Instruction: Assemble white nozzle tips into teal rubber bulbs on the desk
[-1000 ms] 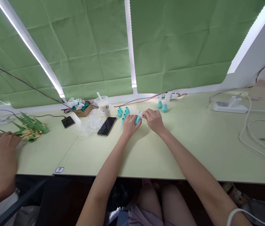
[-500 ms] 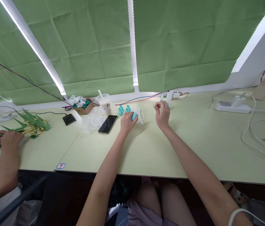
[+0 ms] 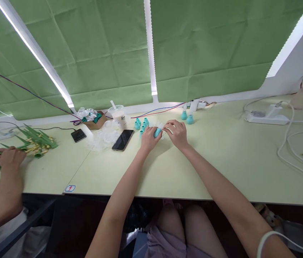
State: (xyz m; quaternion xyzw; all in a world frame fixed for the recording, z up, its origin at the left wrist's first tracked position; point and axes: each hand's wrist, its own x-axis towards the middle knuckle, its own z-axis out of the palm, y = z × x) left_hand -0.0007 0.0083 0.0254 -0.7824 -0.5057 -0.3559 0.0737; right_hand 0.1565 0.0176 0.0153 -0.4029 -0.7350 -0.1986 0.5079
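Note:
My left hand (image 3: 148,139) grips a small teal bulb-shaped piece (image 3: 157,133) with a clear tip that points up and right. At that tip, my right hand (image 3: 178,134) has its thumb and fingers pinched together; whatever they hold is too small to make out. Several more teal pieces (image 3: 137,125) stand just behind my left hand. Two teal bulbs with clear tops, one nearer (image 3: 190,119) and one farther (image 3: 184,115), stand upright behind my right hand. Small clear parts (image 3: 164,136) lie partly hidden beneath my hands.
Left of my hands lie a phone (image 3: 123,140), crumpled clear plastic (image 3: 105,137), a drink cup (image 3: 119,117) and a cardboard box (image 3: 96,124). A co-worker's hands (image 3: 11,157) handle green leafy stems (image 3: 37,140) farther left. A power strip (image 3: 267,119) with white cables is at right.
My right hand has moved left and down from beside the two teal bulbs to the piece in my left hand. My left hand has shifted slightly right, still holding its teal piece.

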